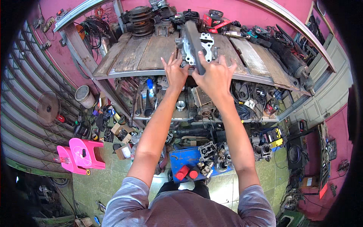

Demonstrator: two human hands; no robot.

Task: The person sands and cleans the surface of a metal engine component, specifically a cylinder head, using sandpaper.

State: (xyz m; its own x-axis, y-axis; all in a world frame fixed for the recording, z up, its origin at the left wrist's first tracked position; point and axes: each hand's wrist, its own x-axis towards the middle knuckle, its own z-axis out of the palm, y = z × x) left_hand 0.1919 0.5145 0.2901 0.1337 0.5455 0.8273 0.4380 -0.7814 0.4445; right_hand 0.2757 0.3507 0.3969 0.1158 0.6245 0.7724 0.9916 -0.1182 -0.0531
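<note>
On the wooden shelf boards, close to the front edge, lies a silver engine casting (207, 47) with a flat, holed face. A long dark grey flat bar (194, 41) lies across it, its far end smeared by motion; its exact kind I cannot make out. My right hand (216, 73) grips the bar's near end between thumb and index finger, the other fingers spread to the right. My left hand (176, 74) is at the casting's left side, with thumb and fingertips against it. The bar hides the casting's middle.
Finned cylinders (140, 19), a red box (213, 23) and a long dark shock absorber (287, 56) line the shelf. Greasy parts crowd the lower shelf. Below, a blue table (185, 157) bears castings and red cans. A pink stool (86, 153) stands at left.
</note>
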